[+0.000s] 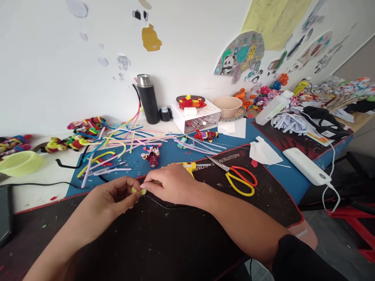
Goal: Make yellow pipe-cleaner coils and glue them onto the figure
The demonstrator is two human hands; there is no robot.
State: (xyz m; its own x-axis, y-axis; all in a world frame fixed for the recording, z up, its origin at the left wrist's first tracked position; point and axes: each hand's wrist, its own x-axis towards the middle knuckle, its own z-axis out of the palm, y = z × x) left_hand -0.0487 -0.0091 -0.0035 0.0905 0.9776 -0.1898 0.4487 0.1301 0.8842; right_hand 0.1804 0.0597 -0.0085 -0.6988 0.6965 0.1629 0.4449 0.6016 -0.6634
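Note:
Over the black mat [164, 242], my left hand [117, 197] pinches a small pale yellow fuzzy piece [143, 192], which looks like pipe cleaner. My right hand [168, 183] meets it there, thumb and fingers closed on the same piece. The fingers hide most of its shape. Just behind my right hand lies a yellow glue gun [191, 168], partly covered by the hand. A dark red fuzzy figure [152, 157] stands beyond my fingertips. To the right, scissors [231, 172] with red and yellow handles rest with blades apart.
Loose pipe cleaners [129, 141] spread across the blue mat at left. A black thermos [149, 101], a white drawer box [181, 117] and a beige bowl [228, 106] stand along the wall. At right lie a white power bank [306, 166] and a clear bottle [274, 107].

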